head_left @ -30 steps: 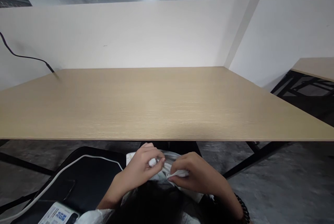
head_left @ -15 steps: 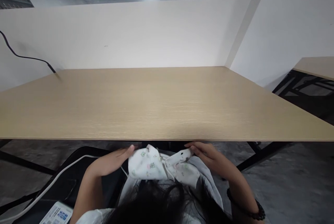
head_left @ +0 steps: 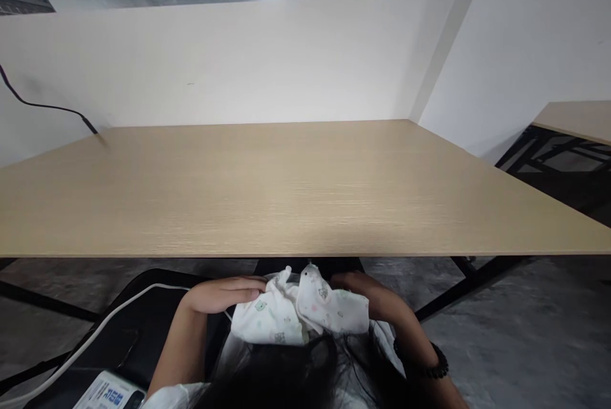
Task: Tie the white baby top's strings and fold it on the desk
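Head view: just off the near edge of the desk (head_left: 305,193), patterned white cloth (head_left: 329,308) lies bunched, judged best handled by supporting both ends evenly so its loose middle does not slip. Left hand (head_left: 222,294) rests, fingers extended, at the cloth's left end, right hand (head_left: 352,280) behind its right end; whether either grips cannot be told. Against half a second ago, both hands sit further inward, right fingers now hidden.

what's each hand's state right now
Left hand: at the printed cloth; grip can't be told.
Right hand: partly hidden behind the cloth; grip can't be told.
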Action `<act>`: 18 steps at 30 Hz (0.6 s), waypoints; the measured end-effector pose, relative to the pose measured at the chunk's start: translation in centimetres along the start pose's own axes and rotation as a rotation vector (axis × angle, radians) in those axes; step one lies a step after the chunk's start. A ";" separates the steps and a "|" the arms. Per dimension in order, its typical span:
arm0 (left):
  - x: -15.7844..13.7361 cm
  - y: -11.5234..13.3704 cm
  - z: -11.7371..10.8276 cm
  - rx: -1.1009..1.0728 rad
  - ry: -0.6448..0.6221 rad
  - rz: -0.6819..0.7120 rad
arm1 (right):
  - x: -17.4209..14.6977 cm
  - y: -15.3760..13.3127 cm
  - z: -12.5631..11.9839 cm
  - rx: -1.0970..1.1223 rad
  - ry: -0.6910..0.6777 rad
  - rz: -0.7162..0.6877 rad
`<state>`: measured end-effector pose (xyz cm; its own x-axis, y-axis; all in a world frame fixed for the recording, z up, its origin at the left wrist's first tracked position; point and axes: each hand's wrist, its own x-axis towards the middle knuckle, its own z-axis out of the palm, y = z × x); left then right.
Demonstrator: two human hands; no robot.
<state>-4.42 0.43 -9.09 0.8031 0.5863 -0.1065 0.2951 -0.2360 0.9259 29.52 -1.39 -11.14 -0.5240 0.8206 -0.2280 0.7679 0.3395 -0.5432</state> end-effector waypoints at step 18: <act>2.1 -3.1 1.8 -0.027 -0.041 -0.151 | -0.2 -1.1 -0.1 0.250 -0.057 0.070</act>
<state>-2.75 0.98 -12.79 0.7713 0.5811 -0.2597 0.4005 -0.1259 0.9076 28.81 -1.84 -10.42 -0.4979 0.8088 -0.3131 0.6918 0.1526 -0.7058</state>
